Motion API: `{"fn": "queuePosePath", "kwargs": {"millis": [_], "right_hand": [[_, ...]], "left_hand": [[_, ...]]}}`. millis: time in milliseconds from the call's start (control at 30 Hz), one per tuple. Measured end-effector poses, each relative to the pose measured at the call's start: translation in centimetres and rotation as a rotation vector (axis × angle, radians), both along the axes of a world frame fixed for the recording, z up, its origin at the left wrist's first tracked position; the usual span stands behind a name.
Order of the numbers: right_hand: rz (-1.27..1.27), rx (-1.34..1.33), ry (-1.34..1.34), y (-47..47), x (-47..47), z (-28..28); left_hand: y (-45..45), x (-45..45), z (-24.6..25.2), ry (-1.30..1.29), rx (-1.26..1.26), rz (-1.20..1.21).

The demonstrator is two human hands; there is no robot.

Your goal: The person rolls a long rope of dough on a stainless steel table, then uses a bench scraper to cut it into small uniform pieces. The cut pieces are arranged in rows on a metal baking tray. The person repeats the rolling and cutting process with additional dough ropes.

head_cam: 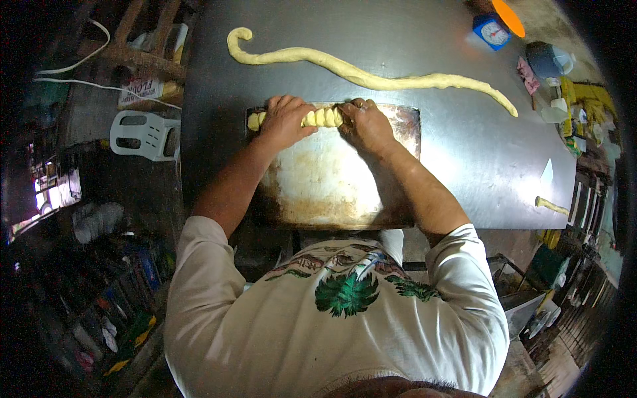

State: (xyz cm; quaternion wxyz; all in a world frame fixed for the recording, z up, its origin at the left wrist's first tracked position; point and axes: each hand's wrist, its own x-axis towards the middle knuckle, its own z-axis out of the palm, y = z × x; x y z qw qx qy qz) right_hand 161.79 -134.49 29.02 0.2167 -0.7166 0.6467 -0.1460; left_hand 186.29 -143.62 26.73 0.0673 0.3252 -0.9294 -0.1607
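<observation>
A worn metal baking tray (318, 174) lies on the table before me. Along its far edge runs a row of cut dough pieces (326, 118), set side by side. My left hand (286, 122) lies over the left part of the row, its fingers around the pieces, with a little dough showing at its left. My right hand (365, 124) is at the row's right end, fingers bent against the last piece; what its fingertips hold is hidden. Beyond the tray, a long, wavy rope of dough (368, 77) lies on the metal tabletop, curled at its left end.
A blue dial scale (492, 32) with an orange pan stands at the far right, near a dark jug (545, 58) and a pink cloth (527, 75). A scraper-like blade (547, 171) and a short dough strip (551, 205) lie near the right edge. A white plastic stool (144, 135) is at left.
</observation>
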Motion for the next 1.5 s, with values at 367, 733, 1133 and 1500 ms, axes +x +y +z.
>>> {"fn": "queuePosePath", "kwargs": {"millis": [367, 733, 1133, 1500], "right_hand": [[-0.489, -0.011, 0.051, 10.0, -8.9, 0.5], [-0.98, 0.545, 0.195, 23.7, -16.0, 0.6], [-0.795, 0.274, -0.337, 32.1, -21.6, 3.0], [-1.489, 0.256, -0.348, 68.2, -27.0, -3.1]], "left_hand": [[2.4, 0.4, 1.9, 0.106, -0.02, 0.119], [12.2, -7.7, 0.3, 0.383, 0.028, -0.002], [21.5, -20.2, 2.2, 0.353, 0.12, -0.157], [32.4, -38.8, 1.4, 0.265, 0.144, -0.359]]}}
